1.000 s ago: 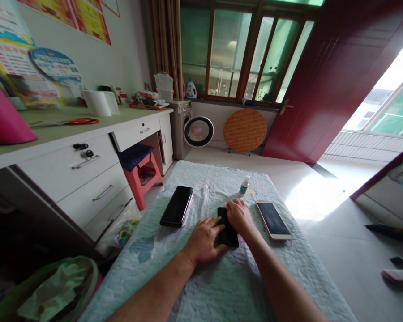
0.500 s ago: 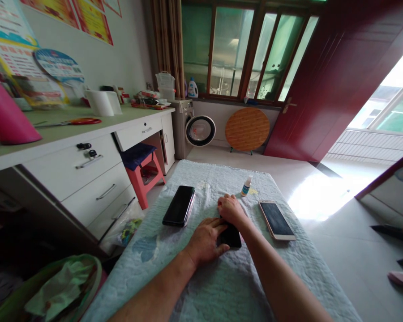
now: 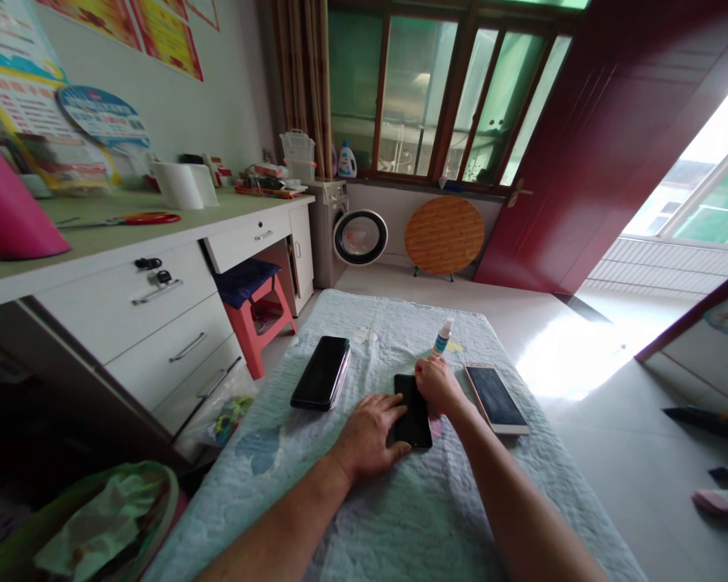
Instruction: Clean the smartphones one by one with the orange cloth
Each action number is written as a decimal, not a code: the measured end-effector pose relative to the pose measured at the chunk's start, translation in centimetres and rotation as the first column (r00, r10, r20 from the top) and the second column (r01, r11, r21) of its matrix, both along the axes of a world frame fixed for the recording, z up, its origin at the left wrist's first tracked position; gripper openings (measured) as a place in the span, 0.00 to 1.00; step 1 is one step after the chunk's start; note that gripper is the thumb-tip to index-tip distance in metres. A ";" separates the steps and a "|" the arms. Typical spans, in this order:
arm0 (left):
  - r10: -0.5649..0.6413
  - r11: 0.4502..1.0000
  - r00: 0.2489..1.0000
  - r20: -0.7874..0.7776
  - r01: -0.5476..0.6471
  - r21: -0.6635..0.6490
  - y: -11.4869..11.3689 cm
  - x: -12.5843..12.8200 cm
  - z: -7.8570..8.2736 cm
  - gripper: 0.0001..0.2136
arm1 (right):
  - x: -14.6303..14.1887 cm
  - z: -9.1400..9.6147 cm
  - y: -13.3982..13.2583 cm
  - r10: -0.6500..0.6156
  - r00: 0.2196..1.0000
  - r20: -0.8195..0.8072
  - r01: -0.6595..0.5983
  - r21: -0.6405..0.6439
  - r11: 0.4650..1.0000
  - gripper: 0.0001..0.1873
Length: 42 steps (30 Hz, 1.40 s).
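A black smartphone [image 3: 413,424] lies flat with its dark screen up on a quilted cloth [image 3: 315,517]. My left hand [image 3: 370,432] holds it against the cloth from the left, its fingers on the screen and its thumb near the bottom edge. At the phone's upper right edge is my right hand [image 3: 438,381], its fingers curled closed; whatever they pinch is hidden. Just beyond that hand stands a small spray bottle [image 3: 442,338] with a blue label. To the right lies a white-framed phone [image 3: 497,398]. Stacked at the left are dark phones [image 3: 321,373].
A white desk [image 3: 158,303] with drawers runs along the left, with a red stool [image 3: 258,319] by it. A bin [image 3: 103,525] stands at the lower left. Farther back are a washing machine with its door [image 3: 360,238] open, a round wooden tabletop [image 3: 445,234] and a red door [image 3: 558,153].
My right hand has moved right and slightly nearer, from the phone's top end to its upper right edge, uncovering more screen. My left hand stays on the phone.
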<state>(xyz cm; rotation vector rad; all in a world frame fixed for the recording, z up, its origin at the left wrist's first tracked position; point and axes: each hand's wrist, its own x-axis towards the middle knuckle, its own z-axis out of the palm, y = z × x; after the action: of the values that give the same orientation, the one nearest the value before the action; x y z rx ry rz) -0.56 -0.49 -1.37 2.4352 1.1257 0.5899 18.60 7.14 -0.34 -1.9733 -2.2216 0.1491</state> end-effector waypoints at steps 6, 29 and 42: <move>-0.013 1.000 0.999 0.045 0.014 -0.017 0.2 -0.3 -0.1 0.28 | -0.8 0.1 -2.1 0.092 0.990 -0.109 -0.087 0.048 0.995 0.12; -0.010 0.998 0.999 0.038 0.013 -0.066 0.2 -0.6 0.5 0.26 | 0.6 -1.1 -3.6 0.042 0.963 -0.267 -0.008 0.129 0.992 0.13; 0.034 0.995 0.999 0.035 -0.030 -0.096 0.4 -0.8 0.4 0.25 | 0.7 0.7 -5.1 -0.030 0.977 -0.209 0.023 -0.035 0.999 0.11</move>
<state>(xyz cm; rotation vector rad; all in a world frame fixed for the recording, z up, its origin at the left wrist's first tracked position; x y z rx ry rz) -1.35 -0.13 -0.96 2.3206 1.1532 0.5749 19.26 2.04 0.41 -1.9038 -2.0717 0.3738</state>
